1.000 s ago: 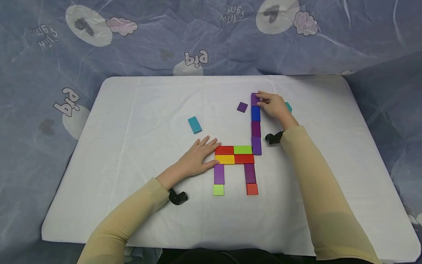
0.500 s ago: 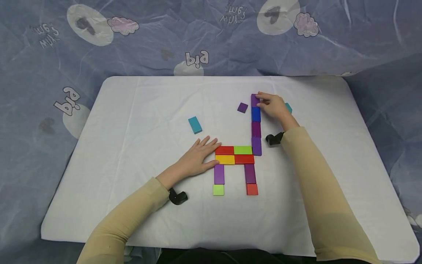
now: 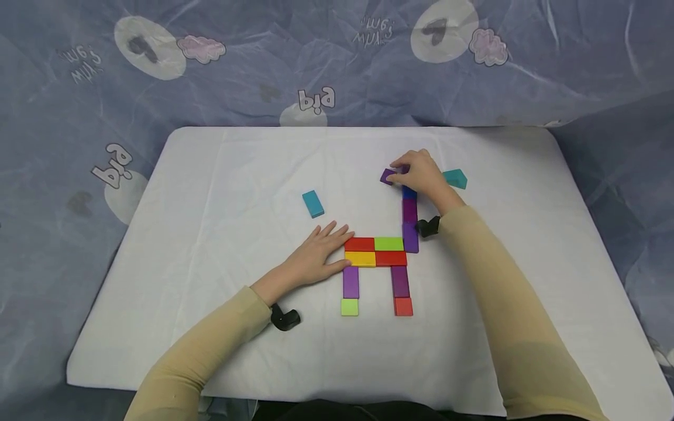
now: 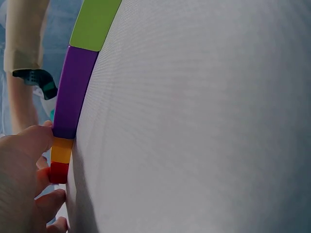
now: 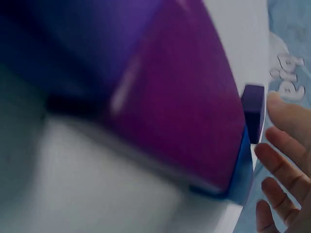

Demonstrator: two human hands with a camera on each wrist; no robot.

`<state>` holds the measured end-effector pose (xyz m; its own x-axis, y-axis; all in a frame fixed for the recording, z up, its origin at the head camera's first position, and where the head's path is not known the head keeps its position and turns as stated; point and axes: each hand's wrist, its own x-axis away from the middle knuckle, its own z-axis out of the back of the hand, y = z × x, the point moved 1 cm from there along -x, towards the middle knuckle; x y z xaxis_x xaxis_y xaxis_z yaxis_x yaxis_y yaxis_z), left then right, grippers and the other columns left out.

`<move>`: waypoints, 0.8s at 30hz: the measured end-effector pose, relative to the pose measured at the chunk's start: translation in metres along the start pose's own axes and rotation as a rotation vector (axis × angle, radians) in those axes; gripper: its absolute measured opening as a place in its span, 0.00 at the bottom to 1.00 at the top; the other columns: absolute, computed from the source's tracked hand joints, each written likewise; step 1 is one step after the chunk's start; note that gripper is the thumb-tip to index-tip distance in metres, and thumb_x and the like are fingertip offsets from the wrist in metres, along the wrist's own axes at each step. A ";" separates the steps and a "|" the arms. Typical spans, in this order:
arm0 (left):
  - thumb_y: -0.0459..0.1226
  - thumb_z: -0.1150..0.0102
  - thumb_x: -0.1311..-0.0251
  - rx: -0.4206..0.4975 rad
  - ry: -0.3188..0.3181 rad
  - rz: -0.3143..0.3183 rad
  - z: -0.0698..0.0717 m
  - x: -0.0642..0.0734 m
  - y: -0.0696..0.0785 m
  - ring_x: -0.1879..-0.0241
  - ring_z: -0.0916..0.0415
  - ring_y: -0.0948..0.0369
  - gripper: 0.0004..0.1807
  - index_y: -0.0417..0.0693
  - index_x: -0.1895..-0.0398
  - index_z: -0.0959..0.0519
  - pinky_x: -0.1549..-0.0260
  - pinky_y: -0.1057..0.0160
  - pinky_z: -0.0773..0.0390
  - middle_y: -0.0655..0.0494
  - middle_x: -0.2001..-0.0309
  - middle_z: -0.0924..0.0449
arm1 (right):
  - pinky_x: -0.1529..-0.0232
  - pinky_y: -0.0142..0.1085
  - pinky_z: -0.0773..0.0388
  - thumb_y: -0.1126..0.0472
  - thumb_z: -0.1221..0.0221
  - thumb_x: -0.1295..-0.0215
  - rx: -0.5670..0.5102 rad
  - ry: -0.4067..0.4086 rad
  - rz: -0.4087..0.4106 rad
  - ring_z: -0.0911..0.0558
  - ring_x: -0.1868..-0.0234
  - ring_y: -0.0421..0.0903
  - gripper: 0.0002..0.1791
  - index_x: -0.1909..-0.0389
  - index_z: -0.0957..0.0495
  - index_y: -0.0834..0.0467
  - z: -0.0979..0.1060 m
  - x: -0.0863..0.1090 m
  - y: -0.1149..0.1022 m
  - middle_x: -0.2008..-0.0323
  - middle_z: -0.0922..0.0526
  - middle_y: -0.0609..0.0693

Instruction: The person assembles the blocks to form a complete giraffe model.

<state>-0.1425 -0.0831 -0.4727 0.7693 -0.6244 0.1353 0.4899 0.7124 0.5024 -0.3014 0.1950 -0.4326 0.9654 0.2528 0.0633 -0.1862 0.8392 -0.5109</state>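
Flat colored blocks form a figure with two legs and a tall column. My left hand [image 3: 316, 254] lies with spread fingers at its left end, fingertips and thumb at a red block [image 3: 360, 244] and a yellow block [image 3: 360, 259]. Reaching across the top of the column, my right hand [image 3: 423, 173] has thumb and forefinger right at a small dark purple block [image 3: 387, 176]. In the right wrist view that purple block [image 5: 253, 114] stands beside the thumb tip, and the other fingers are loosely spread. The hand partly hides the column's top purple and blue blocks.
A loose teal block [image 3: 313, 204] lies left of the column, and a turquoise block [image 3: 455, 178] lies right of it. Purple legs end in a green block [image 3: 350, 307] and a red-orange block [image 3: 403, 306]. A white-covered table [image 3: 174, 280] carries everything.
My right hand has left the column's top purple block and moved left to the small dark purple block, uncovering the turquoise block. The left hand stays in place.
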 end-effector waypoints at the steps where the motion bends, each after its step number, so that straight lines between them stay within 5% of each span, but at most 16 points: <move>1: 0.57 0.49 0.33 0.000 -0.002 -0.001 0.000 0.000 0.000 0.21 0.59 0.53 0.39 0.59 0.22 0.45 0.23 0.47 0.61 0.57 0.22 0.48 | 0.47 0.49 0.32 0.53 0.32 0.40 0.027 -0.015 0.007 0.32 0.50 0.57 0.24 0.45 0.18 0.61 -0.001 0.000 -0.003 0.46 0.19 0.61; 6: 0.57 0.48 0.33 0.004 -0.003 -0.002 0.001 0.000 0.001 0.21 0.59 0.53 0.39 0.58 0.22 0.45 0.23 0.47 0.61 0.56 0.22 0.48 | 0.43 0.50 0.32 0.54 0.32 0.41 0.136 -0.070 0.023 0.30 0.49 0.57 0.25 0.45 0.19 0.61 -0.004 -0.002 -0.013 0.46 0.18 0.61; 10: 0.57 0.48 0.33 0.004 -0.003 -0.002 0.001 0.000 0.002 0.21 0.59 0.53 0.39 0.58 0.22 0.45 0.23 0.46 0.61 0.56 0.22 0.48 | 0.42 0.50 0.29 0.55 0.33 0.39 0.072 -0.083 -0.026 0.27 0.48 0.56 0.23 0.44 0.19 0.60 0.003 -0.007 -0.011 0.48 0.17 0.60; 16: 0.56 0.48 0.33 0.001 0.002 -0.004 0.001 0.001 0.003 0.21 0.59 0.52 0.39 0.57 0.22 0.44 0.23 0.46 0.61 0.56 0.22 0.47 | 0.42 0.49 0.25 0.56 0.37 0.34 -0.079 0.020 -0.121 0.22 0.46 0.57 0.21 0.43 0.21 0.61 0.024 -0.017 0.002 0.45 0.19 0.60; 24: 0.56 0.49 0.32 -0.012 0.010 -0.005 -0.001 0.002 0.002 0.21 0.58 0.53 0.38 0.58 0.23 0.44 0.23 0.47 0.60 0.57 0.22 0.47 | 0.41 0.51 0.25 0.58 0.41 0.31 -0.084 0.120 -0.218 0.23 0.44 0.58 0.22 0.40 0.24 0.65 0.036 -0.025 0.023 0.42 0.21 0.63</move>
<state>-0.1400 -0.0823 -0.4719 0.7709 -0.6246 0.1245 0.4982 0.7132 0.4930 -0.3361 0.2254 -0.4151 0.9967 0.0068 0.0804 0.0400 0.8236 -0.5658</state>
